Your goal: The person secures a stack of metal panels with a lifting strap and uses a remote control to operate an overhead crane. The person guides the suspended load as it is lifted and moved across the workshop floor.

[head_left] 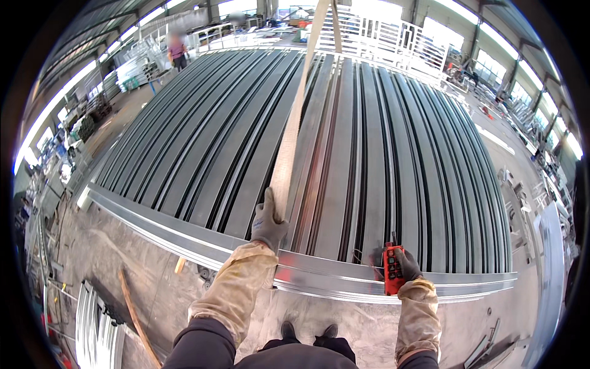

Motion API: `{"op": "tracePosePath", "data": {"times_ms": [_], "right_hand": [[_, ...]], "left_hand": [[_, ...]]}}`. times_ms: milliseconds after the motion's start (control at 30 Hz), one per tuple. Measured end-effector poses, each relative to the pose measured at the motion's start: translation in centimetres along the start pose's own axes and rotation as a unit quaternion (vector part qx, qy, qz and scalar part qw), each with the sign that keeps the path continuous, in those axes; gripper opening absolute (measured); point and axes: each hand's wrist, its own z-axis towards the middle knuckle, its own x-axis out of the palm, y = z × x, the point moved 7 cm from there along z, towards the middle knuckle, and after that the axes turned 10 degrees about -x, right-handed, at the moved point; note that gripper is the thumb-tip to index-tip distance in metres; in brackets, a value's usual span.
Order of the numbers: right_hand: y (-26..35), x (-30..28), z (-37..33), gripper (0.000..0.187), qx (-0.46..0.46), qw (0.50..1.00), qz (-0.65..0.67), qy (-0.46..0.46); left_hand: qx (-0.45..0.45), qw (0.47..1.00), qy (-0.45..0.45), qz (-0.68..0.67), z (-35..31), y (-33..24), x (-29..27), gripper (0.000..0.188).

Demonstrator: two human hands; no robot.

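My left hand (269, 226), in a grey work glove, is closed on the lower part of a beige webbing lifting strap (289, 144), one finger lying up along its edge. The strap rises taut from there to the top of the view. In my right hand (408, 265), also gloved, is a red handheld crane remote (392, 270) with dark buttons and a short black antenna. Both hands are over the near edge of a wide stack of long grey metal profiles (252, 147). How the strap passes under the profiles is hidden.
A metal beam (344, 280) runs crosswise along the stack's near edge, close before my feet. On the floor at left lie a wooden strip (136, 317) and a bundle of metal profiles (97, 329). A person (177, 53) stands beyond the stack's far left corner. White metal frames (399, 46) stand behind.
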Motion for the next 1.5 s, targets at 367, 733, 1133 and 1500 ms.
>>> {"op": "tracePosePath", "data": {"times_ms": [367, 733, 1133, 1500], "right_hand": [[1.9, -4.3, -1.5, 0.040, 0.060, 0.992, -0.064, -0.085], [7.8, -2.7, -2.3, 0.059, 0.034, 0.956, -0.292, -0.026], [7.1, -3.6, -3.0, 0.075, 0.059, 0.934, -0.342, -0.079], [3.4, -5.2, -2.0, 0.063, 0.005, 0.978, -0.184, -0.097]], "left_hand": [[0.054, 0.998, -0.014, -0.038, 0.0, -2.6, 0.0, 0.097], [0.049, 0.993, 0.049, -0.101, 0.5, -1.8, -3.7, 0.103], [0.068, 0.994, 0.059, -0.059, 2.1, -1.9, -4.3, 0.105], [0.082, 0.993, 0.054, -0.071, 1.0, -3.1, -4.5, 0.108]]}}
